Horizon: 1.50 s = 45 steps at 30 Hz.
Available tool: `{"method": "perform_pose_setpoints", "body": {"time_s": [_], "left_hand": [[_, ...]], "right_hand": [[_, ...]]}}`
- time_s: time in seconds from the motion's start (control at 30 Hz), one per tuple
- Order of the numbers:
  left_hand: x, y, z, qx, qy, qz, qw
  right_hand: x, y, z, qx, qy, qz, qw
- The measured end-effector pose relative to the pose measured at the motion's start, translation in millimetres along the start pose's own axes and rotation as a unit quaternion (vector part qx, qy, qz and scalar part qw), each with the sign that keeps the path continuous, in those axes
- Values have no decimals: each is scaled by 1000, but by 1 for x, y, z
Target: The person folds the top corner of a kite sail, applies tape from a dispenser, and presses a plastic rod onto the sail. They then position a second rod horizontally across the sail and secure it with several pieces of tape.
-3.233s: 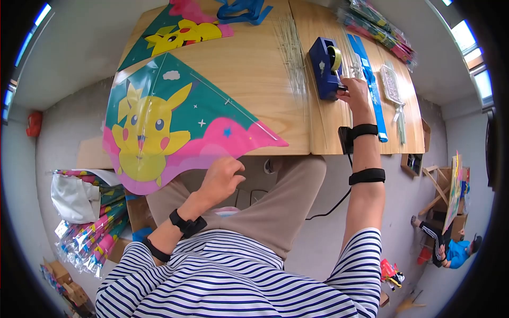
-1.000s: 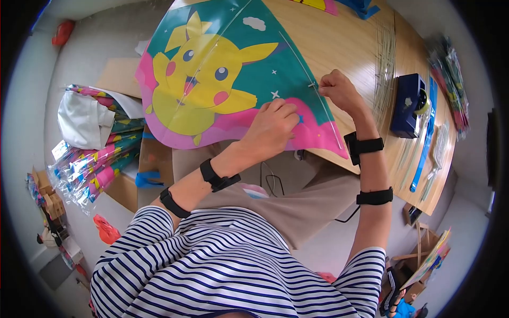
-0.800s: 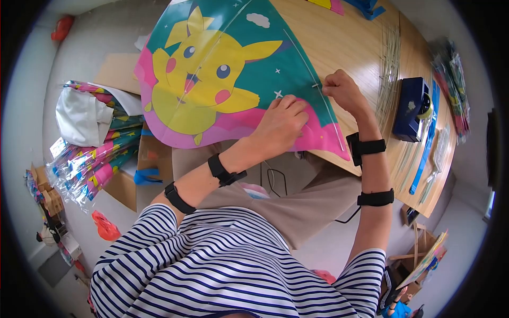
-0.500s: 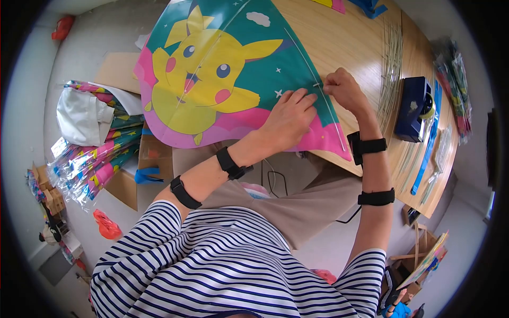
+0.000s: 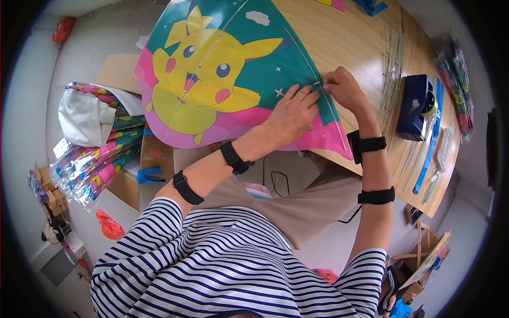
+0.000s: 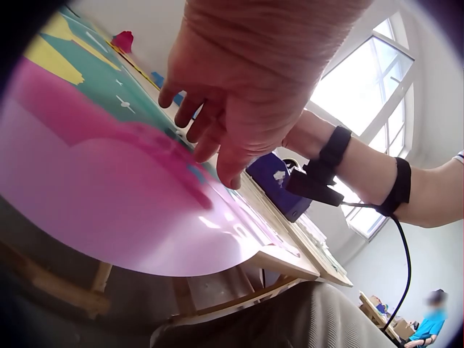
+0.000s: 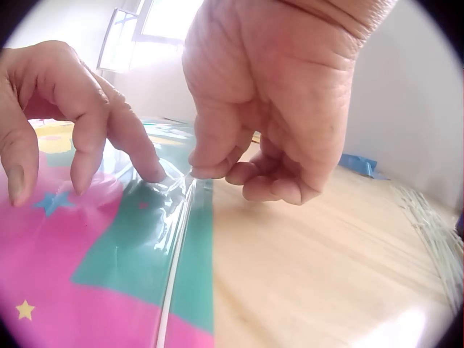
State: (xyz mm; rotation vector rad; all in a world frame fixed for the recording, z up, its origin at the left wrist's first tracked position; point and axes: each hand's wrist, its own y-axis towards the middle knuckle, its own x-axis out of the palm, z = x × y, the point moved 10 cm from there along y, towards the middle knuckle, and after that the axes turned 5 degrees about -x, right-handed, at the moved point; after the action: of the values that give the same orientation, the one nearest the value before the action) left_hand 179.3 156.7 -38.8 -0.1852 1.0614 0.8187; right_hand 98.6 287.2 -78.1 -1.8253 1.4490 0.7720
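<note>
A kite sheet (image 5: 212,79) printed with a yellow cartoon character on green and pink lies across the table, its lower side overhanging the front edge. Near its right edge runs a thin white rod (image 7: 168,283) with a small cross-piece. My left hand (image 5: 293,114) rests on the sheet with fingers spread, the index fingertip touching beside the rod. At the rod, my right hand (image 5: 347,90) pinches glossy clear tape (image 7: 177,181) between thumb and index finger, the other fingers curled. Wrinkles show in the clear film between both hands.
Right of the kite lie thin sticks (image 5: 391,69), a dark blue tape dispenser (image 5: 413,111), a blue strip (image 5: 428,153) and wrapped bundles (image 5: 457,90). At left, packed kites (image 5: 108,167) lean by a cardboard box (image 5: 124,188). Another person (image 6: 429,326) sits farther off.
My right hand has left the tape dispenser for the kite's right edge. My left hand has moved from below the kite onto it, then up and right toward the right hand.
</note>
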Motion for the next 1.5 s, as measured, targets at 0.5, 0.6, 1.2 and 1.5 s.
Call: {"method": "perform_pose_setpoints", "body": {"time_s": [0.5, 0.6, 1.2, 1.5], "left_hand": [[9, 5, -4, -1, 36, -18, 999], [11, 5, -4, -5, 52, -29, 998], [13, 0, -6, -16, 54, -12, 998], [14, -1, -8, -27, 49, -11, 998]], "right_hand": [[0, 2, 2, 18, -52, 7, 998], [-7, -1, 9, 92, -63, -17, 994], [-16, -52, 12, 133, 68, 205, 967], [10, -30, -2, 92, -58, 206, 972]]}}
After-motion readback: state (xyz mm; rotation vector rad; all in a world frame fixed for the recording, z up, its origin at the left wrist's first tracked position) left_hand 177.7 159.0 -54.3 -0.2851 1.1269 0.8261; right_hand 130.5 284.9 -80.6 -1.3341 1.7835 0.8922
